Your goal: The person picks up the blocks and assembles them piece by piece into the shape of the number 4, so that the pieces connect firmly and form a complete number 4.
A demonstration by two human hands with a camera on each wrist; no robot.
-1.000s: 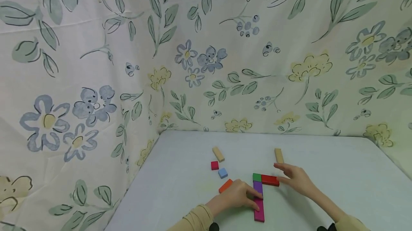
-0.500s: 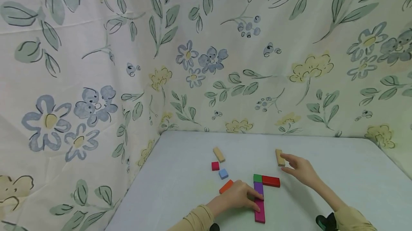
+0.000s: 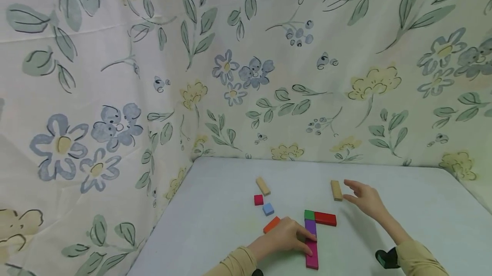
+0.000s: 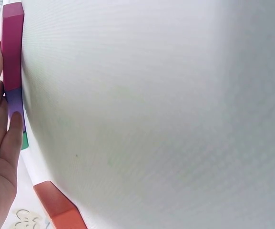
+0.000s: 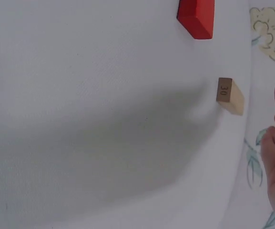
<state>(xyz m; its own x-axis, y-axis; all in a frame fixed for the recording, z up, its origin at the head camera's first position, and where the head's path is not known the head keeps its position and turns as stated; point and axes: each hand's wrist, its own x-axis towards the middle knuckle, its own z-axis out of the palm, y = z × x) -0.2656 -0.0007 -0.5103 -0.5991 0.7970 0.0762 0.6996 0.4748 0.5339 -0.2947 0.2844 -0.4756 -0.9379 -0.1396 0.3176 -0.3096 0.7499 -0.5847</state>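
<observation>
My left hand (image 3: 286, 236) rests at a column of blocks, its thumb and a finger touching about where the magenta block (image 3: 312, 261) meets the purple block (image 3: 310, 226). In the left wrist view the fingers look fairly straight beside these blocks and partly cover the purple one. A green block (image 3: 309, 215) tops the column, and a red block (image 3: 325, 218) extends rightward from it. My right hand (image 3: 367, 199) hovers just right of a plain wooden block (image 3: 336, 190), thumb and fingers apart, holding nothing. That block's end reads "30" in the right wrist view.
An orange block (image 3: 271, 224) lies left of the column, partly behind my left hand. Farther back are a blue cube (image 3: 268, 209), a red cube (image 3: 259, 200) and another wooden block (image 3: 263, 186). Floral cloth (image 3: 238, 130) hangs behind and left of the white table (image 3: 215, 207).
My right hand has moved from beside the red block up and away to the right side of the wooden block. The left hand stays at the column; the view has shifted slightly.
</observation>
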